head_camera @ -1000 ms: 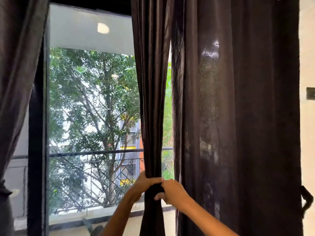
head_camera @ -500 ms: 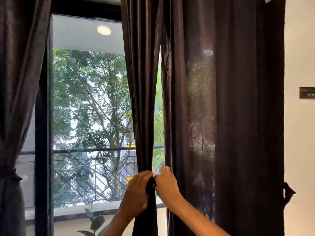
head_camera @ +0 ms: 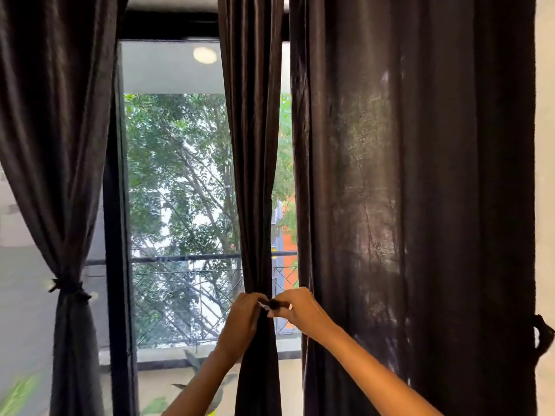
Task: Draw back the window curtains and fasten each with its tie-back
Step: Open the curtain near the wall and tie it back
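The middle curtain [head_camera: 255, 175] hangs straight down in front of the window [head_camera: 180, 190], dark and gathered into a narrow bunch at about the height of the balcony railing. Right at that pinched waist sits its tie-back [head_camera: 274, 304], a thin dark strip with a pale end showing, stretched across the short gap between two hands. The left hand [head_camera: 244, 319] is curled round the bunched cloth from the left side, fingers wrapped onto the fabric and the end of the strip. The right hand [head_camera: 300, 309] comes in from the right, its fingers bent and pinching the other end of the tie-back, the two hands almost touching. Both bare forearms rise from the bottom of the view. Just to the right hangs a wide curtain [head_camera: 414, 205], spread flat and loose, with a dark loop [head_camera: 542, 336] sticking out at its right edge against the pale wall [head_camera: 546, 145]. Over on the left, a third curtain [head_camera: 54, 145] is drawn in at the waist by a knotted tie [head_camera: 69, 288]. Through the glass I see green trees [head_camera: 180, 163], the railing [head_camera: 186, 259] and a round ceiling lamp [head_camera: 204, 54] over the balcony. Some plant leaves [head_camera: 195, 360] show low down by the sill.
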Tool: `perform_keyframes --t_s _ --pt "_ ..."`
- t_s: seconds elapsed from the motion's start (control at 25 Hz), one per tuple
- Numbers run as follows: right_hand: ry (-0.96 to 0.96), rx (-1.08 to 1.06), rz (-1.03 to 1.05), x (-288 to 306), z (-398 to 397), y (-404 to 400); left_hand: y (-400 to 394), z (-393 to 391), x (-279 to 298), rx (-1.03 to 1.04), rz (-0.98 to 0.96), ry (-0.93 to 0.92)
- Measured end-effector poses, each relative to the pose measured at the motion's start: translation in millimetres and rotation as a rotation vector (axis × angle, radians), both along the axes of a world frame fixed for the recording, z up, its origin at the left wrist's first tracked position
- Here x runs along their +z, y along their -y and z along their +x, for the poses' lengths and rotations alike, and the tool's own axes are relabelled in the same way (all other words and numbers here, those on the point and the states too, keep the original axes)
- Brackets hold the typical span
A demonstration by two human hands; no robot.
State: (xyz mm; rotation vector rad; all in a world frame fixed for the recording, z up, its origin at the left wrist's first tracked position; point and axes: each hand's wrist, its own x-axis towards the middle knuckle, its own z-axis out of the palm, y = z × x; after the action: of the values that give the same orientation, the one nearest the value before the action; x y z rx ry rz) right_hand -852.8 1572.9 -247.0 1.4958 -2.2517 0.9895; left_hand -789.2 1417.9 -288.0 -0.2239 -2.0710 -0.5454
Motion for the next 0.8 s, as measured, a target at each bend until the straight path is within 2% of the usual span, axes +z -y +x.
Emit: perform_keyframes --t_s 0.16,0.28,0.48,0.52,0.6,0.72,0.8 --pt "0.037 0.078 -0.149 -4.2 -5.8 7.8 -0.5 -3.3 3.3 -0.061 0.026 0.078" --pt "0.062 0.116 -0.173 -9.0 -10.8 18.3 4.3 -3.7 3.9 -0.052 0.116 0.032" --pt "-0.057 0.032 -0.221 -9.7 -21.8 24.1 13.2 -0.3 2.3 -0.132 0.290 0.001" --pt "-0.093 0.012 -0.213 -9.8 -26.8 21.6 18.7 2.1 -0.3 -0.150 0.261 -0.014" --pt "-0.238 -0.009 -0.175 -10.1 -34.3 16.9 27.4 11.7 -2.6 -0.157 0.045 -0.047" --pt "-0.639 0.001 -0.019 -15.1 -41.5 13.3 34.3 16.3 -0.4 -0.082 -0.475 -0.087" --pt "-0.760 0.008 0.004 -15.4 -36.3 12.6 36.8 11.9 6.9 -0.109 -0.616 -0.053"
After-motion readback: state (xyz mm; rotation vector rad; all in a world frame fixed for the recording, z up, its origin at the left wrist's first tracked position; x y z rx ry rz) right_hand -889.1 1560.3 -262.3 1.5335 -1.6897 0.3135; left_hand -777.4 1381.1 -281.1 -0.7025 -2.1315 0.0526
